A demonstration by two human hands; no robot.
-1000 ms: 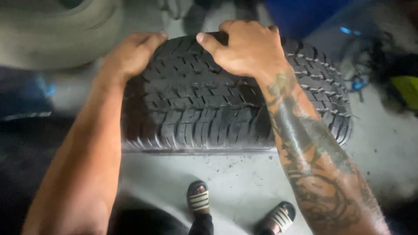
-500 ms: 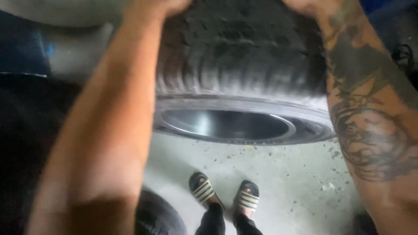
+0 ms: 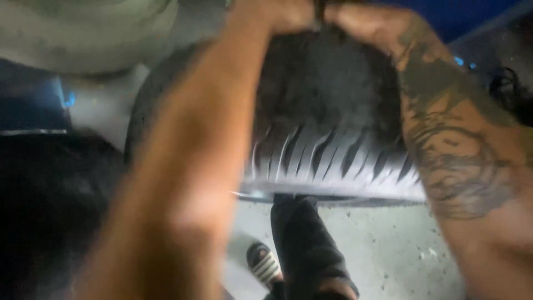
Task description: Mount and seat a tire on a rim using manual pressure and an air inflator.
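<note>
A black car tyre (image 3: pixel 327 128) with a chunky tread stands up in front of me, blurred by motion. My left hand (image 3: pixel 272 14) grips its top edge at the upper middle of the view. Right beside it, my right hand (image 3: pixel 366 22) grips the same top edge, and its tattooed forearm runs down the right side. My left forearm crosses the middle of the view and hides part of the tyre. Below the tyre I see my dark trouser leg (image 3: pixel 305 244) and a striped sandal (image 3: pixel 264 266).
A second, pale dusty tyre (image 3: pixel 83 33) lies at the top left. A dark mass (image 3: pixel 50 211) fills the lower left. The floor is grey concrete (image 3: pixel 388 250). Something blue (image 3: pixel 461 14) stands at the top right, with dark cables (image 3: pixel 508 91) beside it.
The tyre has come up and closer to me, with both hands still on its top edge. My hands now sit close together, and my leg has moved in under the tyre.
</note>
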